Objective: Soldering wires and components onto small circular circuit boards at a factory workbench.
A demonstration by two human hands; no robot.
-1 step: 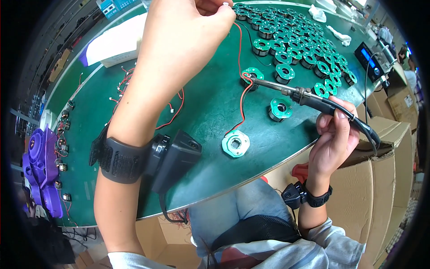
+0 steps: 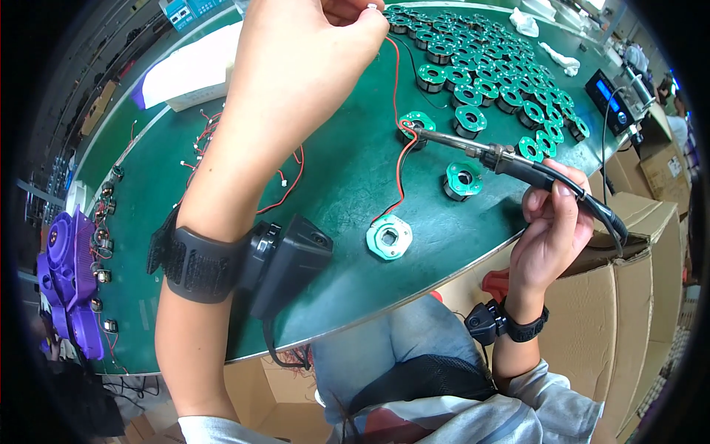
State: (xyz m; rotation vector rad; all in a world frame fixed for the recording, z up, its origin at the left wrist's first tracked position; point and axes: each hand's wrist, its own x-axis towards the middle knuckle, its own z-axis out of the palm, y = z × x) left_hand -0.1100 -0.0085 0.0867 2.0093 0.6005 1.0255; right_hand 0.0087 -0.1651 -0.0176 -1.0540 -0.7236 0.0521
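Note:
My right hand grips a soldering iron by its black handle. The iron's tip meets the small round motor coil with a green circuit board, right where a red wire bends over it. Up at the far edge of the view, my left hand is pinched closed around a small white connector, from which the red wire and a black wire trail down. Nearer me lies a coil with a pale board face, red and black leads attached. Another green-board coil sits below the iron.
Many green-board coils crowd the far right of the green table. A soldering station stands at the right edge. Loose connector wires lie beyond my left forearm, near a white box. Purple trays are far left; cardboard boxes right.

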